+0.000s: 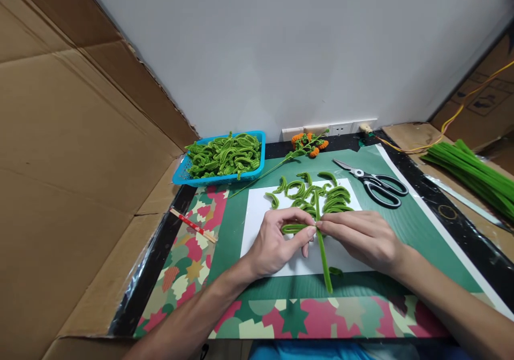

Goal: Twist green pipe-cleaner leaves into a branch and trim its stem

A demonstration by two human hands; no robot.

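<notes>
My left hand (273,245) pinches a folded green pipe cleaner loop (294,229) between thumb and fingers, the loop pointing left. Right at its fingertips, my right hand (367,237) grips a straight green pipe cleaner (324,263), which runs up and down across the loop's end. The two hands meet at this crossing, and the exact join is hidden by the fingers. Beneath and beyond them, several curled green pipe cleaner pieces (337,198) lie on a white sheet (257,210). A small green piece (335,271) rests near the sheet's front edge.
A blue basket (263,156) heaped with green curls stands at the back left. Behind the sheet lies an orange-flowered stem (305,148). Scissors (375,183) sit to the right, long green pipe cleaners (474,175) farther right. Chopsticks in a red wrapper (193,224) lie left; cardboard (72,151) walls that side.
</notes>
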